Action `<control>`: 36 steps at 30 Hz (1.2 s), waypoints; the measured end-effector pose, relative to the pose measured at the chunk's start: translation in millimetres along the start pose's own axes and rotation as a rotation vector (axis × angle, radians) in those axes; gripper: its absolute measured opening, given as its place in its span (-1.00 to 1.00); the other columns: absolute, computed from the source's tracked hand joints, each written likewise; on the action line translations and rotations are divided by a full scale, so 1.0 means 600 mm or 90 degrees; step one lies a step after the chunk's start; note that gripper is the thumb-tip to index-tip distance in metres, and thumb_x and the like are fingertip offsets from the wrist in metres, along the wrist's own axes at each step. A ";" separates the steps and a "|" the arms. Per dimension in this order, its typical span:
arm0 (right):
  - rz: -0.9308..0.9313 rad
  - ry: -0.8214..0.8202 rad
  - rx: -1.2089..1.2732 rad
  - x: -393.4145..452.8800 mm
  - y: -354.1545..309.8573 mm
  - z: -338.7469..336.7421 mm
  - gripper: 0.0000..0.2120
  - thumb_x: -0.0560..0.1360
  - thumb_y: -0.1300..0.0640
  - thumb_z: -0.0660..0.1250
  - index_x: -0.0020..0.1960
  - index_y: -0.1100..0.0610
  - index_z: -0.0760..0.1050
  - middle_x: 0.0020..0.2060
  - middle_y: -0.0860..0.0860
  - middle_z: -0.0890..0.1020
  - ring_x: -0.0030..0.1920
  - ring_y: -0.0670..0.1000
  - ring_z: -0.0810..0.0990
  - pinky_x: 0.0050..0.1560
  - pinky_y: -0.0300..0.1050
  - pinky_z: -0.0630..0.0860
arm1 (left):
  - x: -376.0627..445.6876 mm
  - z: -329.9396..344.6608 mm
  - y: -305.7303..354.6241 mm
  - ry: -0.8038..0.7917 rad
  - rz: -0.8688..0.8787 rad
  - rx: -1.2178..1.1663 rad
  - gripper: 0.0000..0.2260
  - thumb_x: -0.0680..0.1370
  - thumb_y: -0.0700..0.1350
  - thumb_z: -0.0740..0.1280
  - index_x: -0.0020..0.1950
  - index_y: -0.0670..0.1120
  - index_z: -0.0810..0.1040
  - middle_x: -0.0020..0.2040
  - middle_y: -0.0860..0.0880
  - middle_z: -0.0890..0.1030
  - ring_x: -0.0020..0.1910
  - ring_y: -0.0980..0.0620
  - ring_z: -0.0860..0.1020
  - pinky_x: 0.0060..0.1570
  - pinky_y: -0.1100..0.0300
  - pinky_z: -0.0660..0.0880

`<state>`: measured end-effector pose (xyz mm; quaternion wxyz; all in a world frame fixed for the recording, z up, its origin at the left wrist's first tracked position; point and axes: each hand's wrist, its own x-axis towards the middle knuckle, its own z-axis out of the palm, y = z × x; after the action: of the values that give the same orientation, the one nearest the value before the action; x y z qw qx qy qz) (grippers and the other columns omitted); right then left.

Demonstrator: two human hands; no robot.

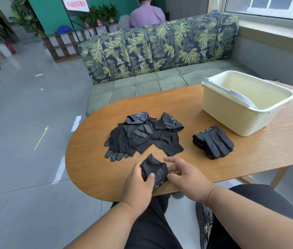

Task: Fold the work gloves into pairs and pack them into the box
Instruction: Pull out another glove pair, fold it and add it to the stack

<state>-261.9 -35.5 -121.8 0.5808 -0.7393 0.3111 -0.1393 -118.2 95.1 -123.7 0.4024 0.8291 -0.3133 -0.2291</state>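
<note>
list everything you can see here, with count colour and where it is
folded glove bundle: one, black with white dots, near table edge, gripped by left hand
loose gloves: a pile, count unclear, black with white dots, middle of table
stacked gloves: one neat stack, black, dotted, right of the pile
box: one, pale yellow, grey handle lying across its rim, far right of table
table: one, wooden, oval
sofa: one, green with leaf print, behind table
plants: several, green, far background
seated person: one, purple top, behind sofa
left hand: holds the bundle
right hand: fingers at the bundle's right end
</note>
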 end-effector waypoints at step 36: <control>-0.185 0.114 -0.270 -0.004 -0.007 0.009 -0.80 0.42 -0.04 0.44 -0.02 -0.17 0.46 0.18 -0.17 0.60 0.20 -0.15 0.53 0.29 -0.14 0.44 | 0.001 -0.036 0.009 -0.118 0.163 -0.039 -0.85 0.56 -0.06 0.44 0.11 0.13 0.64 -0.02 0.19 0.69 0.01 0.20 0.63 0.01 0.33 0.56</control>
<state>-259.2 -29.4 -119.0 0.3572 -0.8658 0.2743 -0.2178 -106.2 103.3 -107.0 0.4226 0.7452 -0.4450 -0.2607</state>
